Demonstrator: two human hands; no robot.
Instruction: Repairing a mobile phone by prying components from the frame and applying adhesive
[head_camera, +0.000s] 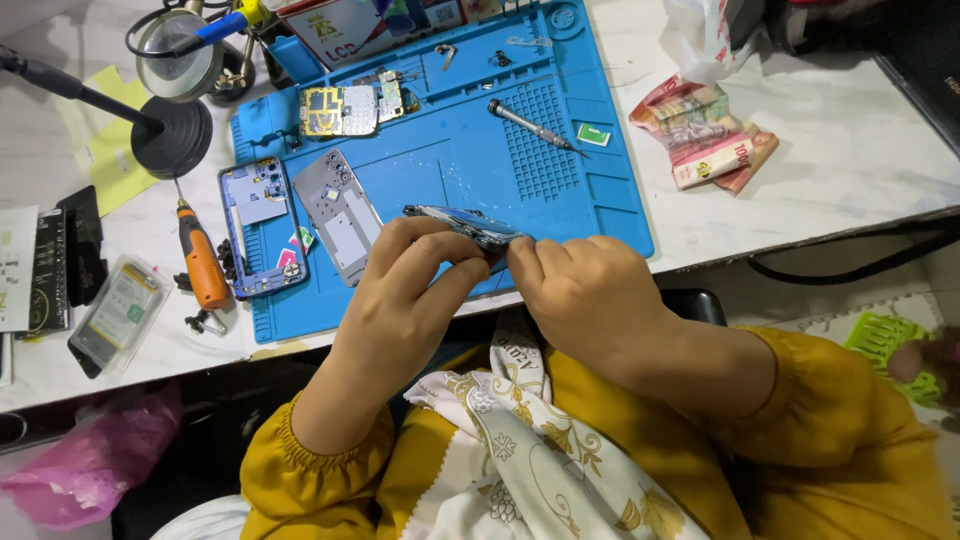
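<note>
Held part: a thin dark phone part (465, 224) with a bluish sheen — seen edge-on, lifted just above the near edge of the mat, between the two hands.
Left hand (405, 290): fingers curled, thumb and forefinger pinching the left portion of the part.
Right hand (580, 290): fingers bent and closed together, fingertips pinching the part's right end; whether a small tool sits in this grip cannot be told.
Blue work mat (600, 215): lies on the desk under the hands, with moulded trays along its far edge.
Grey plate (338, 213): flat on the mat, just left of the left hand, detached.
Blue phone frame (262, 228): beside the plate, open and stripped, small components showing inside.
Circuit board (350, 108): farther back on the mat, lying apart from the frame.
Precision screwdriver (528, 125): loose on the mat's dotted grid, well apart from both hands.
Orange driver (203, 265): on the desk, touching the mat's left edge.
Battery in clear wrap (115, 310): near the desk's left front.
Folded banknotes (700, 135): on the white desk (850, 150), right of the mat.
Progress, as judged: the phone lies in separate pieces — frame, plate and board all apart — so disassembly looks far along; the held part is the piece under work, nothing looks rejoined.
</note>
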